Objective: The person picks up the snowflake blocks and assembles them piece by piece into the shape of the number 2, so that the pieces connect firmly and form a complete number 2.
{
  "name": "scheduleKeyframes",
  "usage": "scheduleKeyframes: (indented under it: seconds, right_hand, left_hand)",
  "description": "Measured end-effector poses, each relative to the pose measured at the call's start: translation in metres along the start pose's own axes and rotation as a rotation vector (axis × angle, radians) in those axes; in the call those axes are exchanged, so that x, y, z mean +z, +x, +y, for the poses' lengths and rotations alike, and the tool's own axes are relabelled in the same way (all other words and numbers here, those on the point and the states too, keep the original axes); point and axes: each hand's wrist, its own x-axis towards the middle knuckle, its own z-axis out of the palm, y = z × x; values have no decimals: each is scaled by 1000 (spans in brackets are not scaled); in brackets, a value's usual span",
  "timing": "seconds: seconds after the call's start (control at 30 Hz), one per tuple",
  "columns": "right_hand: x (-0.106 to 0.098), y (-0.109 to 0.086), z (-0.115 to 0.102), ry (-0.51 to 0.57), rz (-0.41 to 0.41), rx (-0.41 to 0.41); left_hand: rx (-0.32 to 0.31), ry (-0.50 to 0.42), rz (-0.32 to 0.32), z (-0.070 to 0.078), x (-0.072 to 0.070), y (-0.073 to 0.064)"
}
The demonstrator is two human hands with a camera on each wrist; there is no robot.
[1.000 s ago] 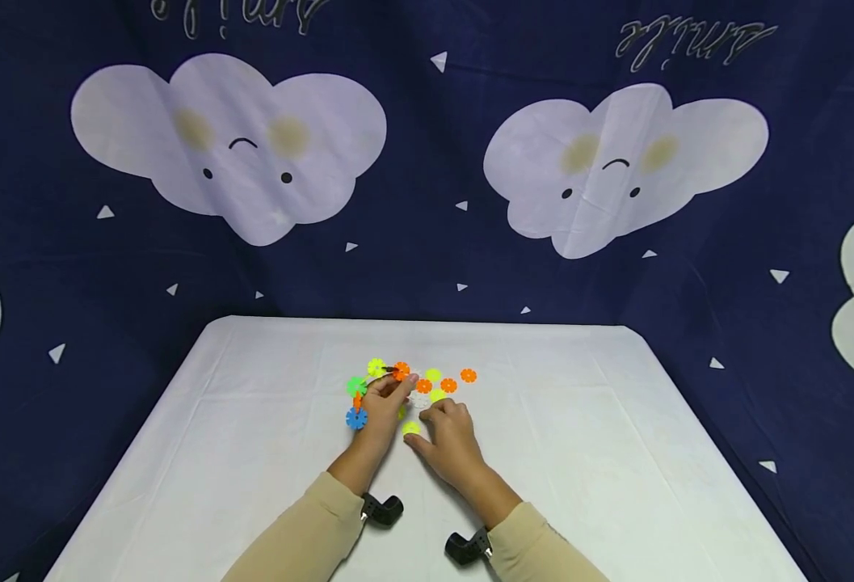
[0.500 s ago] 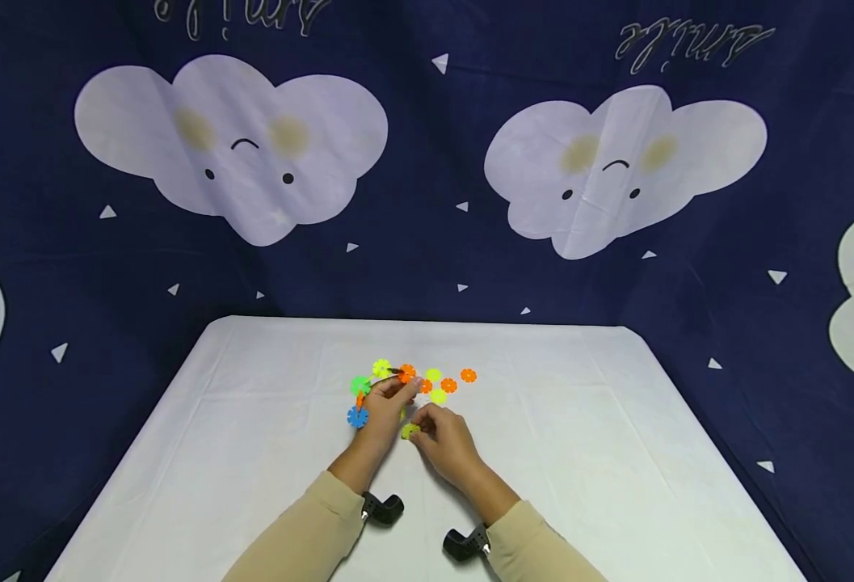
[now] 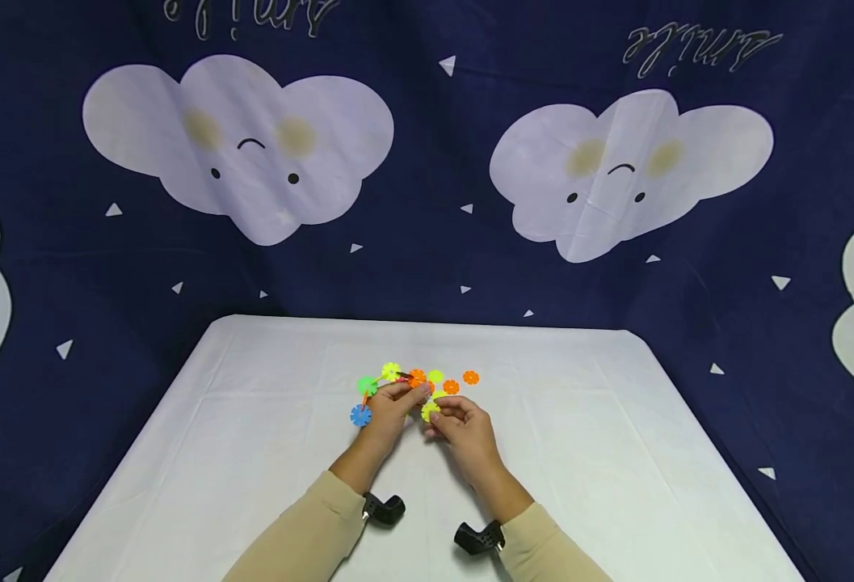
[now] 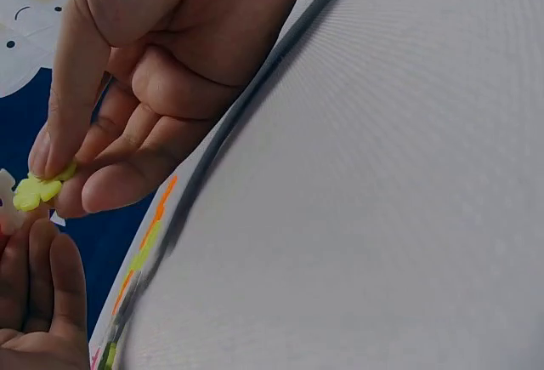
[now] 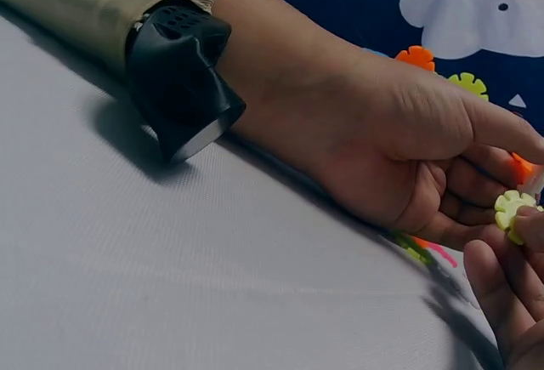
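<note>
Left hand (image 3: 390,410): thumb and fingers pinch a chain of discs by a pale disc (image 4: 8,204). Right hand (image 3: 472,436): thumb and fingers clamped on a yellow disc (image 3: 430,412), held between the two hands, close beside the pale disc; whether the two discs touch cannot be determined.

All discs are thin, plastic-looking and round, with notched, petal-like rims. Linked parts of the chain, taken about the left hand: blue disc (image 3: 360,415) at nine o'clock, green disc (image 3: 367,385) near eleven, second yellow disc (image 3: 391,372) at twelve, orange disc (image 3: 417,378) at one. Some links stand edge-on. Loose discs (image 3: 471,377), orange and yellow, lie between eleven and twelve o'clock of the right hand.

The table (image 3: 579,453) bears a white, finely woven cover, faintly creased, with rounded far corners. Sleeves (image 3: 296,525) are beige with ribbed cuffs; each wrist carries a black camera (image 5: 178,89), the left one's housing perforated.

Backdrop (image 3: 434,162): navy cloth printed with white triangles and inverted, smooth-edged clouds (image 3: 267,202). Outlined cursive lettering (image 3: 701,48), also inverted, appears at eleven o'clock and between one and two; it seems to read "Smile".
</note>
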Motion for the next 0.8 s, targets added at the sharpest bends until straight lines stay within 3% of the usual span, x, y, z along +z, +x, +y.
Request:
scheduleKeyframes:
  seconds: [0.3, 0.8]
  right_hand:
    - [-2, 1, -1, 36, 51, -4]
    - [0, -1, 0, 66, 74, -105]
  left_hand:
    - [-8, -19, -16, -5, 0, 3]
    - [-16, -42, -15, -4, -1, 3]
